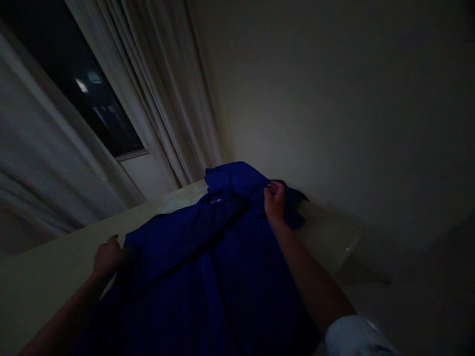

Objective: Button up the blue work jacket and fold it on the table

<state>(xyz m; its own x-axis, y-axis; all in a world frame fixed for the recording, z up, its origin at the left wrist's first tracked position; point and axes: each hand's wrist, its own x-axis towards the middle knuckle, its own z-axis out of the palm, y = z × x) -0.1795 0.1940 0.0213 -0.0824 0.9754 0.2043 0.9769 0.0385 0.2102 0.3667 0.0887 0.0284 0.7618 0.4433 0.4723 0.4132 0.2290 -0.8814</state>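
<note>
A dark blue shirt lies spread over a table, with a folded-over strip running diagonally across its upper part and a small pale label near the collar. My right hand is at the upper right of the shirt, its fingers curled and pinching the cloth near a sleeve. At the left edge of the shirt, my left hand has its fingertips on the fabric and appears to grip the border. Dim light blurs those left fingers. The lower part of the shirt fades into darkness.
The pale table extends left, and its right corner shows past the sleeve. Behind it stands a plain wall. Long light curtains hang at the left around a dark window with reflections.
</note>
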